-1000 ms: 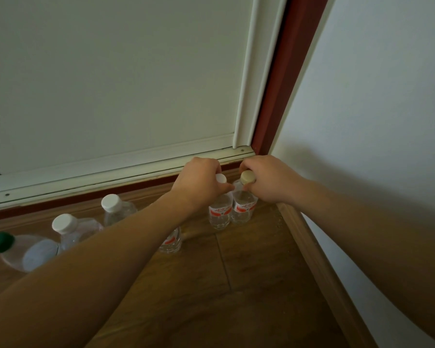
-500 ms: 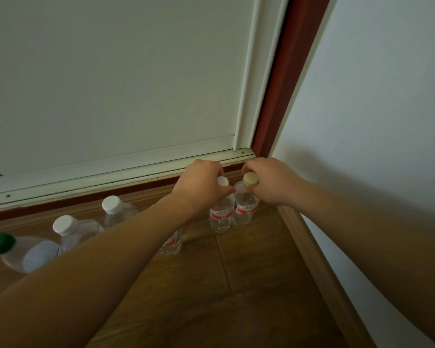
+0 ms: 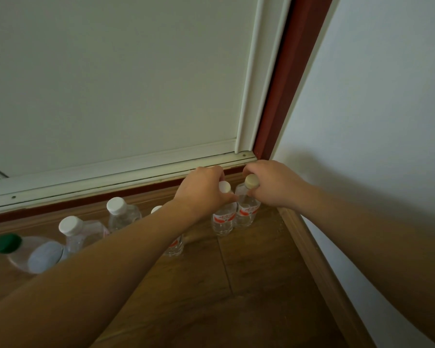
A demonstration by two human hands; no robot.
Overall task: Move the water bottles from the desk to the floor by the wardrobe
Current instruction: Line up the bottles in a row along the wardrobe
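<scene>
- Left hand (image 3: 204, 188) grips the left bottle (image 3: 224, 218) at the neck, just under its white cap. Right hand (image 3: 274, 184) grips the right bottle (image 3: 249, 213) the same way, fingers curled beside its beige cap.
- Both bottles are upright and touching each other, in the floor (image 3: 256, 277) corner where the wardrobe (image 3: 111, 84) meets the wall (image 3: 374, 121). Their bases look to be on the floor, but we can't confirm contact.
- Four more stand along the wardrobe to the left: green-cap bottle (image 3: 33, 252), second bottle (image 3: 82, 232), third bottle (image 3: 122, 214), and a fourth bottle (image 3: 175, 247) half hidden behind our left forearm (image 3: 111, 262).
- We judge six are delivered or nearly so. This pair only needs letting go and the hands drawn back.
- The bench is out of view, so we can't tell if any remain there.
- Room is tight on the right: the right bottle is near the skirting (image 3: 312, 247), and the wardrobe rail (image 3: 111, 178) is just behind both.
- The open floor is toward us, so we'd withdraw up and back. The left forearm passes over the fourth bottle and could knock it.
</scene>
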